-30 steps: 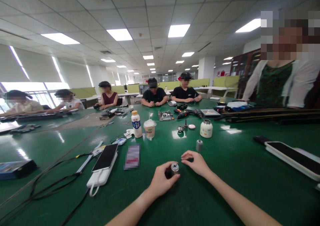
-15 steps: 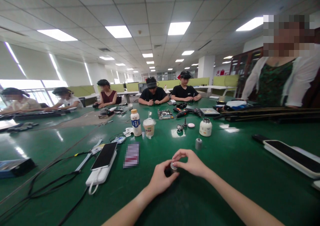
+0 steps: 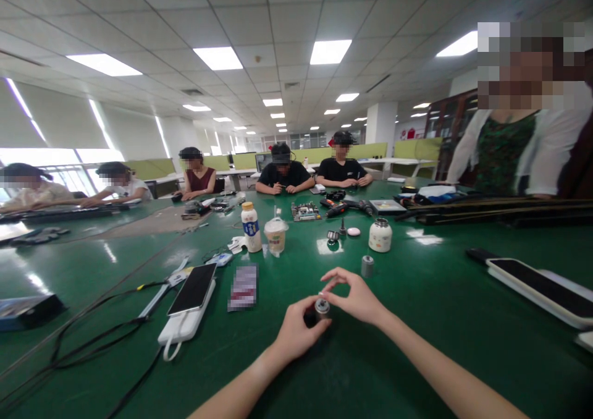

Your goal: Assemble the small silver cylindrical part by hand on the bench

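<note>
On the green table, my left hand (image 3: 299, 329) curls its thumb and fingers around the sides of a small grey metal cylinder (image 3: 322, 309). The cylinder stands upright, its round top with a dark centre facing up. My right hand (image 3: 356, 295) hovers just above and to the right of it, thumb and fingers curved toward each other in a pinch. Whatever lies between those fingertips is too small to make out. A second grey metal cylinder (image 3: 367, 266) stands upright farther back, beyond my right hand.
A white jar (image 3: 380, 236), a drink bottle (image 3: 251, 227) and a plastic cup (image 3: 276, 236) stand beyond my hands. Left lie a phone (image 3: 193, 289) on a white power bank and several cables. A circuit board (image 3: 306, 211) and power drill (image 3: 340, 207) lie farther back. Several people surround the table.
My right hand has lifted slightly off the cylinder's top and shifted right, so the top shows more fully. My left hand keeps its hold in the same place.
</note>
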Tool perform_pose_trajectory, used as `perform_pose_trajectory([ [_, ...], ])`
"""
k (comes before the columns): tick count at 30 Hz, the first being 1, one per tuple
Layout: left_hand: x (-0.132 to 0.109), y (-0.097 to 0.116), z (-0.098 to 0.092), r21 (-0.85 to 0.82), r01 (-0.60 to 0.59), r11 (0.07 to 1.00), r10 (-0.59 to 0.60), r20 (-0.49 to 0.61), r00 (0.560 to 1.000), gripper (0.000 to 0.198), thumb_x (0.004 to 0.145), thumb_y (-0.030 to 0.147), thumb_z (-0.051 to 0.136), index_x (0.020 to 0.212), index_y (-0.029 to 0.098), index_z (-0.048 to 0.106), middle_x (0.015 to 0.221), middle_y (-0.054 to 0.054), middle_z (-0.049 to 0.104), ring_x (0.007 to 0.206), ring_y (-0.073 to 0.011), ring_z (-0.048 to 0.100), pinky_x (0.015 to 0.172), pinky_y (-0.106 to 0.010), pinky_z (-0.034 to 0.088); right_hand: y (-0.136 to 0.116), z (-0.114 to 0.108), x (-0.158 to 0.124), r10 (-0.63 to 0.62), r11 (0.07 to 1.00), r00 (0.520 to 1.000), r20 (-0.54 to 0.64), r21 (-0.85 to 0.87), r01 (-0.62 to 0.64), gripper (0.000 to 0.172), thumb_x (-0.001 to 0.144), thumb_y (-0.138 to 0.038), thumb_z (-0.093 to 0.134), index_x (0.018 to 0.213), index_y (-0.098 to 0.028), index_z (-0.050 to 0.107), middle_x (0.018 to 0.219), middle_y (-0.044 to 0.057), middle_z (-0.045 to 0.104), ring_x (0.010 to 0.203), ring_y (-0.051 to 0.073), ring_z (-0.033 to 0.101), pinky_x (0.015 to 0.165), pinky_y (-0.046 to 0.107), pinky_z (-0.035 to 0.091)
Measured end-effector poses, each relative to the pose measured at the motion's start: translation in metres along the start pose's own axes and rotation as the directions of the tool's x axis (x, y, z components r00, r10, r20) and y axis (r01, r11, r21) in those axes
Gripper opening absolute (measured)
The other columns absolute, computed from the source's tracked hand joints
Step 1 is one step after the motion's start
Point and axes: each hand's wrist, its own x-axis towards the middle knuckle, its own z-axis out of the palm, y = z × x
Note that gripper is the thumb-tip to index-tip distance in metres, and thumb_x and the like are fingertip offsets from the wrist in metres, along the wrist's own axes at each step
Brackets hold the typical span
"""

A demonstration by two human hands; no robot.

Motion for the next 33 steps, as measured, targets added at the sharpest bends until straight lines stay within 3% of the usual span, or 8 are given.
perform_pose_trajectory([
  [4, 0.000, 0.000, 0.000, -0.010, -0.016, 1.000, 0.016, 0.010, 1.000, 0.034, 0.074, 0.020, 0.068, 0.108, 0.017, 0.068, 0.099, -0.004, 0.074, 0.087, -0.0213, 0.067, 0.080, -0.030, 0.052, -0.001, 0.004, -0.003, -0.007, 0.996, 0.991, 0.132, 0.086, -0.004, 0.020, 0.074, -0.027, 0.072, 0.091, -0.020, 0.067, 0.086, 0.004, 0.075, 0.085, 0.023, 0.070, 0.086, 0.037, 0.052],
  [9, 0.000, 0.000, -0.001, 0.008, -0.006, 1.000, 0.006, 0.003, 1.000, 0.036, 0.073, 0.021, 0.069, 0.109, 0.017, 0.068, 0.099, -0.005, 0.074, 0.088, -0.0220, 0.066, 0.081, -0.030, 0.051, 0.003, 0.005, 0.003, 0.007, 0.989, 1.000, -0.019, 0.146, -0.005, 0.017, 0.075, -0.029, 0.072, 0.086, -0.019, 0.065, 0.084, 0.004, 0.075, 0.084, 0.022, 0.071, 0.083, 0.036, 0.054],
  [12, 0.000, 0.002, -0.002, 0.010, 0.003, 1.000, -0.003, 0.014, 1.000, 0.038, 0.073, 0.021, 0.070, 0.111, 0.018, 0.068, 0.104, -0.005, 0.073, 0.091, -0.0220, 0.066, 0.083, -0.030, 0.050, 0.018, -0.003, 0.009, 0.030, 0.994, 0.990, -0.134, 0.106, -0.016, 0.021, 0.075, -0.033, 0.072, 0.088, -0.019, 0.063, 0.086, 0.006, 0.075, 0.085, 0.022, 0.071, 0.083, 0.037, 0.054],
  [18, 0.000, 0.003, -0.003, 0.017, 0.009, 1.000, -0.009, 0.012, 1.000, 0.037, 0.073, 0.020, 0.070, 0.110, 0.019, 0.068, 0.104, -0.004, 0.073, 0.091, -0.0211, 0.066, 0.083, -0.029, 0.050, 0.064, -0.010, 0.004, 0.114, 0.993, 0.991, -0.070, 0.036, -0.111, 0.016, 0.069, -0.025, 0.073, 0.081, -0.017, 0.065, 0.080, 0.006, 0.075, 0.080, 0.024, 0.072, 0.081, 0.040, 0.054],
  [21, 0.000, 0.003, -0.003, 0.024, 0.009, 1.000, -0.009, 0.011, 1.000, 0.037, 0.073, 0.021, 0.070, 0.110, 0.019, 0.068, 0.103, -0.004, 0.073, 0.090, -0.0209, 0.066, 0.082, -0.028, 0.050, 0.074, -0.007, -0.001, 0.142, 0.990, 0.990, -0.027, 0.031, -0.141, 0.014, 0.069, -0.022, 0.071, 0.082, -0.017, 0.067, 0.083, 0.007, 0.075, 0.083, 0.025, 0.072, 0.082, 0.040, 0.054],
  [27, 0.000, 0.000, -0.001, 0.011, 0.010, 1.000, -0.010, 0.018, 1.000, 0.038, 0.073, 0.021, 0.070, 0.111, 0.018, 0.067, 0.105, -0.005, 0.072, 0.092, -0.0214, 0.066, 0.083, -0.028, 0.050, 0.057, -0.011, 0.003, 0.145, 0.988, 0.989, 0.015, 0.051, -0.145, 0.027, 0.073, -0.024, 0.072, 0.097, -0.017, 0.064, 0.086, 0.007, 0.076, 0.091, 0.026, 0.071, 0.095, 0.045, 0.046],
  [33, 0.000, -0.004, 0.000, 0.029, -0.003, 1.000, 0.003, 0.002, 1.000, 0.040, 0.072, 0.021, 0.071, 0.111, 0.016, 0.067, 0.101, -0.005, 0.073, 0.088, -0.0215, 0.066, 0.079, -0.029, 0.050, 0.018, -0.012, 0.006, 0.041, 0.974, 0.980, 0.193, 0.211, -0.082, 0.038, 0.071, -0.032, 0.077, 0.103, -0.016, 0.062, 0.090, 0.008, 0.076, 0.093, 0.025, 0.070, 0.091, 0.041, 0.050],
])
